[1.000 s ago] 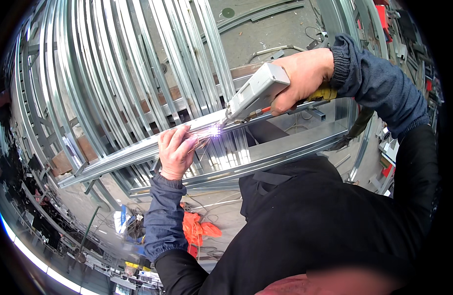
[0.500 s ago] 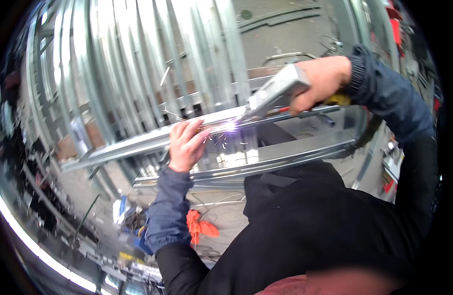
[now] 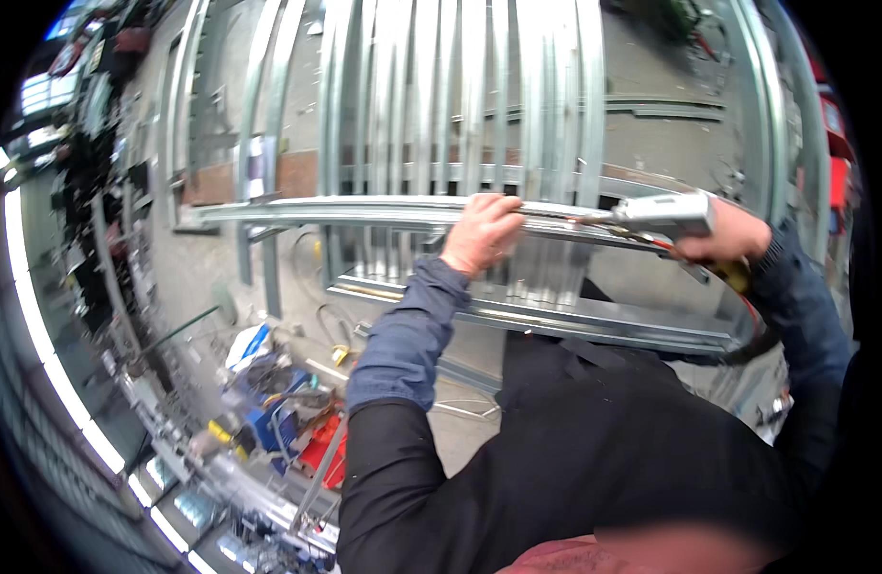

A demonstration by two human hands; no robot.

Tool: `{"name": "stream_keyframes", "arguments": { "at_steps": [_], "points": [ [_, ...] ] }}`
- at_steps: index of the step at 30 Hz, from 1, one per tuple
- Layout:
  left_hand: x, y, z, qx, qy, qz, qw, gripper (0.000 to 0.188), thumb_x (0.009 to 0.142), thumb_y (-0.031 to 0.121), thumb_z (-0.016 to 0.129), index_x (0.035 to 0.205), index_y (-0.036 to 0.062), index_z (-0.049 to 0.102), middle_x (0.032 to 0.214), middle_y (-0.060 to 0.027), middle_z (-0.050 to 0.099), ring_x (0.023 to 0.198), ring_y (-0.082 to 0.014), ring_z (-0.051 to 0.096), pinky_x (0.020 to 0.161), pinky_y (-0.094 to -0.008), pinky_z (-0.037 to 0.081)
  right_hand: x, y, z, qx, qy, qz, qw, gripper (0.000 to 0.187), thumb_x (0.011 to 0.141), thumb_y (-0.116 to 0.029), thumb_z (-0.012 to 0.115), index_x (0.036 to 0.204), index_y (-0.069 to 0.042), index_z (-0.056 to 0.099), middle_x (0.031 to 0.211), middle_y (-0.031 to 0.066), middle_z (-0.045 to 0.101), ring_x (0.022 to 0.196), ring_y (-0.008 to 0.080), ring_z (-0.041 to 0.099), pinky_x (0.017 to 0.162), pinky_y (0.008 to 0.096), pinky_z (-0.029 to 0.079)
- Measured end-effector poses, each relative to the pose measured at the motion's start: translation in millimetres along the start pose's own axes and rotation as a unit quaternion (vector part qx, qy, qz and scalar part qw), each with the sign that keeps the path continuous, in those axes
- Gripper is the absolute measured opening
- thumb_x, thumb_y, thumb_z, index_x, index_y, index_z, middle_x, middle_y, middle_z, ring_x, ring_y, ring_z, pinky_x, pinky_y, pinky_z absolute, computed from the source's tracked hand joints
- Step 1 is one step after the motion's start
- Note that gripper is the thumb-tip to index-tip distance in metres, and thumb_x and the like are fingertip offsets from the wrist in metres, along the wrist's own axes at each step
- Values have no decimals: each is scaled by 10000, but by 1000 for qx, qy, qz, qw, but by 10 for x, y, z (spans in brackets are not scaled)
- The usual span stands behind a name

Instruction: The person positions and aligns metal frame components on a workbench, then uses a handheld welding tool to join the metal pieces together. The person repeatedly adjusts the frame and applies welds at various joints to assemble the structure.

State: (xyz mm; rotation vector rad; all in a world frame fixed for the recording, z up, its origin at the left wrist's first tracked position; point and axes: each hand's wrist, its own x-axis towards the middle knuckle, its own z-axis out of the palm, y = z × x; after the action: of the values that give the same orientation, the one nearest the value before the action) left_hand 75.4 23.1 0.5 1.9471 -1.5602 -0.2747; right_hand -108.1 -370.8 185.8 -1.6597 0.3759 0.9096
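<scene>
A long galvanized steel channel [image 3: 336, 210] lies crosswise in front of me, over several parallel steel studs [image 3: 422, 105]. My left hand [image 3: 482, 234] is closed over this channel near its middle, with the fingers bent across its top. In my right hand [image 3: 733, 234] is a grey, box-shaped welding gun [image 3: 669, 213]. Its thin nozzle points left, close to the channel and a short way right of my left fingers. No spark or glow shows at the tip. Whether the nozzle touches the metal I cannot tell.
Closer to my body runs a second steel channel [image 3: 556, 320]. A dark cable [image 3: 755, 346] curves below my right hand. On the floor at lower left are a blue piece of equipment [image 3: 274, 421], a red item [image 3: 323, 448] and loose cables. Tall steel profiles [image 3: 752, 105] stand at the right.
The purple-white glow and flying sparks at the nozzle are gone. The gun lies flatter, its tip farther from my left hand. The whole view has turned, shifting the scene rightward.
</scene>
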Motion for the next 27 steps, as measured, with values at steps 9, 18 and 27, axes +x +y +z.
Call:
{"name": "stream_keyframes", "arguments": {
  "at_steps": [9,18,27],
  "points": [
    [-140,177,-668,75,-87,-93,989,649,831,131,899,1428,72,651,1529,-115,651,1466,-321,588,1317,-572,358,-704,-483,703,89,203,-2,975,726,917,-55,851,1593,-13,593,1267,68,772,1081,132,695,950,332,589],
    [-1922,-1560,-2149,179,-21,-210,961,678,879,88,798,1533,57,620,1582,-156,610,1513,-382,528,1326,-551,363,-259,-1188,2258,6,330,-93,940,741,909,12,756,1624,2,561,1259,75,783,1130,150,699,1068,315,538],
    [-2209,-2157,-2418,149,11,-169,974,582,843,232,922,1384,100,749,1284,-95,696,1249,-354,623,1117,-475,511,348,-1534,2800,148,290,-142,935,771,914,14,781,1641,32,526,1548,156,672,1390,204,653,1192,354,492]
  ]
}}
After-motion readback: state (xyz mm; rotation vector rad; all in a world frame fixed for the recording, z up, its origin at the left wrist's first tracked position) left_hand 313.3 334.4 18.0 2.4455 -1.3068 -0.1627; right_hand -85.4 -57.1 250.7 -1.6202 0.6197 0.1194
